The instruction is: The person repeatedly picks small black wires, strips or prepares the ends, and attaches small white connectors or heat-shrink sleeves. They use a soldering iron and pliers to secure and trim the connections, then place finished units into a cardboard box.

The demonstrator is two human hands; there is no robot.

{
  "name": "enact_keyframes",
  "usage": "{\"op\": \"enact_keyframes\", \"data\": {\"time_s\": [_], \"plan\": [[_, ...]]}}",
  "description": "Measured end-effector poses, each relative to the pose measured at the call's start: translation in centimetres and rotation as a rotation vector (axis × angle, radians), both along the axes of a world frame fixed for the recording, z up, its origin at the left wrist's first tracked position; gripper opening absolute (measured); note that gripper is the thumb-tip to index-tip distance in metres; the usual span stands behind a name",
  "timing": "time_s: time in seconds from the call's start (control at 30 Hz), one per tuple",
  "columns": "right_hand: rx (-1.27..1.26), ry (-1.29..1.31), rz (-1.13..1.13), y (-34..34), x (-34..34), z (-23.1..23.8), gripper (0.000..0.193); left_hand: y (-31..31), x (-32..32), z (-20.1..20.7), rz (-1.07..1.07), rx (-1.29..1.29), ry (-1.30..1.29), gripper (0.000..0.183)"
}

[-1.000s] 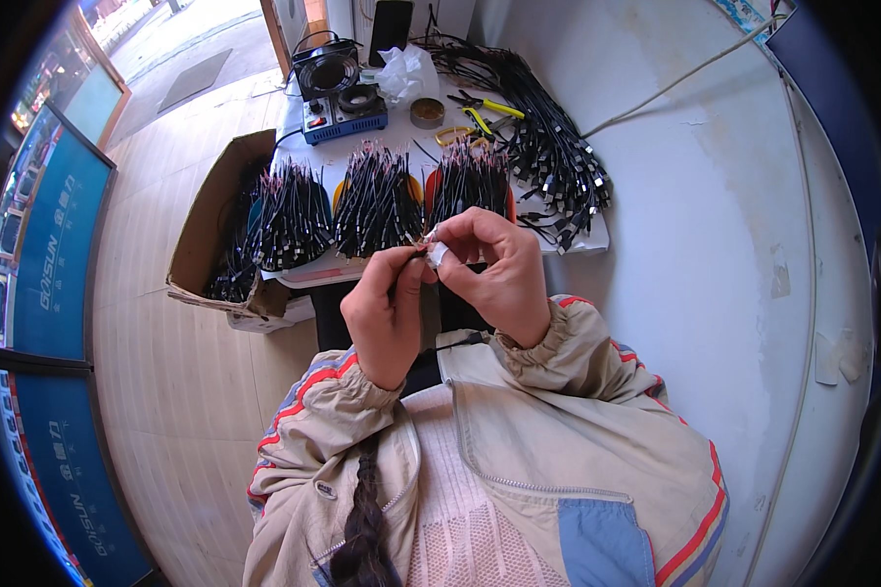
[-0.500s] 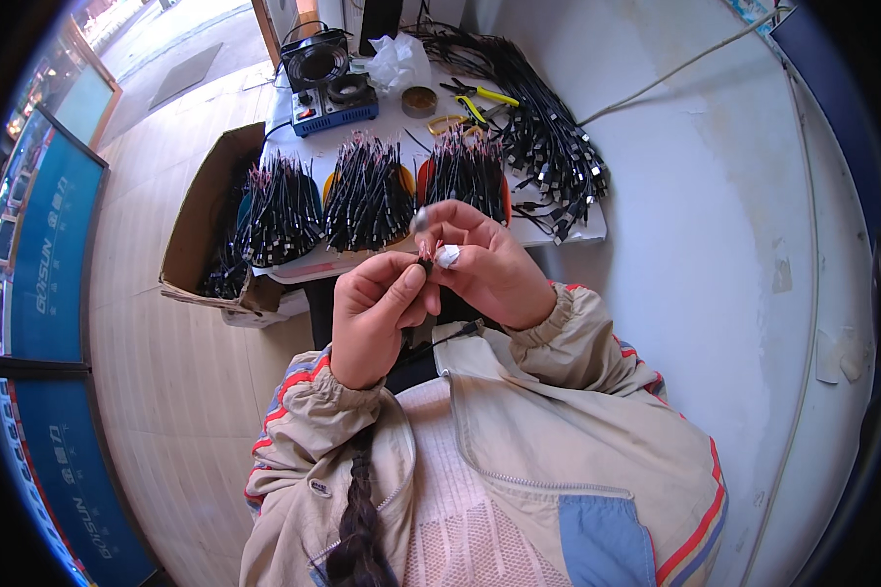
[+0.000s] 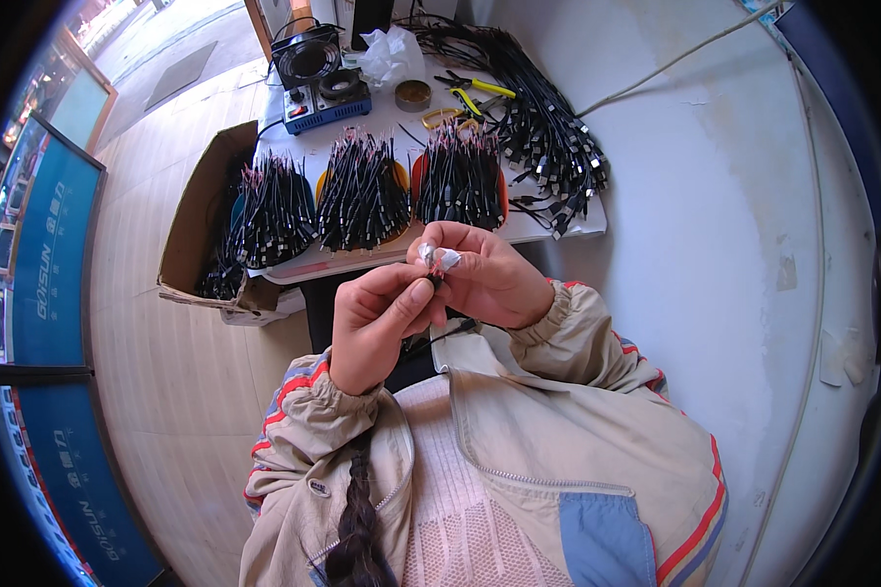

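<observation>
I'm at the fine part of the work, as I judge it: separating or twisting the thin pinkish wires at the end of one black cable. That end is up in front of me by the near edge of the table, nearer to me than the three cable bundles lined along that edge. My left hand is closed, thumb and forefinger pinching the cable just beneath its wires. My right hand has thumb and forefinger, both in white wraps, nearly together at the wires; whether they grip I cannot tell. The next move, I'd say, calls for a firm left pinch and a light right touch
</observation>
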State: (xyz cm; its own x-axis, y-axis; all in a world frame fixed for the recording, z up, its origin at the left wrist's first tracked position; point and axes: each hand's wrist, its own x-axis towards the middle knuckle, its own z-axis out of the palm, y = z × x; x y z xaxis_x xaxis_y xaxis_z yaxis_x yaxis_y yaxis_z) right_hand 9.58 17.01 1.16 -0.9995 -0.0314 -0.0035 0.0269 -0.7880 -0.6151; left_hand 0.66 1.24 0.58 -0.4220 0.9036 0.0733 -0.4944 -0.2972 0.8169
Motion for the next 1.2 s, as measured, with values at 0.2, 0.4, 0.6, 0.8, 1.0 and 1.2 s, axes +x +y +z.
{"op": "enact_keyframes", "data": {"time_s": [0.2,0.4,0.6,0.8,1.0,1.2], "plan": [[0.176,-0.076,0.001,0.7,0.5,-0.1,0.018,0.1,0.2,0.1,0.019,-0.062,-0.038,0.019],[0.278,-0.173,0.036,2.1,0.6,0.1,0.018,0.3,0.1,0.0,-0.001,-0.143,0.034,0.019],[0.493,-0.103,-0.098,1.6,0.6,0.4,0.021,0.4,-0.2,0.2,0.000,-0.171,0.179,0.019],[0.715,-0.046,-0.206,0.9,0.7,0.0,0.028,0.6,0.2,-0.1,0.068,-0.232,0.188,0.018],[0.492,-0.105,-0.206,0.3,0.4,-1.4,0.030,0.5,-0.6,-0.4,0.030,-0.242,0.087,0.018],[0.570,-0.109,-0.258,1.0,-0.2,-1.4,0.027,0.0,-0.8,-0.4,0.070,-0.258,0.130,0.018]]}}
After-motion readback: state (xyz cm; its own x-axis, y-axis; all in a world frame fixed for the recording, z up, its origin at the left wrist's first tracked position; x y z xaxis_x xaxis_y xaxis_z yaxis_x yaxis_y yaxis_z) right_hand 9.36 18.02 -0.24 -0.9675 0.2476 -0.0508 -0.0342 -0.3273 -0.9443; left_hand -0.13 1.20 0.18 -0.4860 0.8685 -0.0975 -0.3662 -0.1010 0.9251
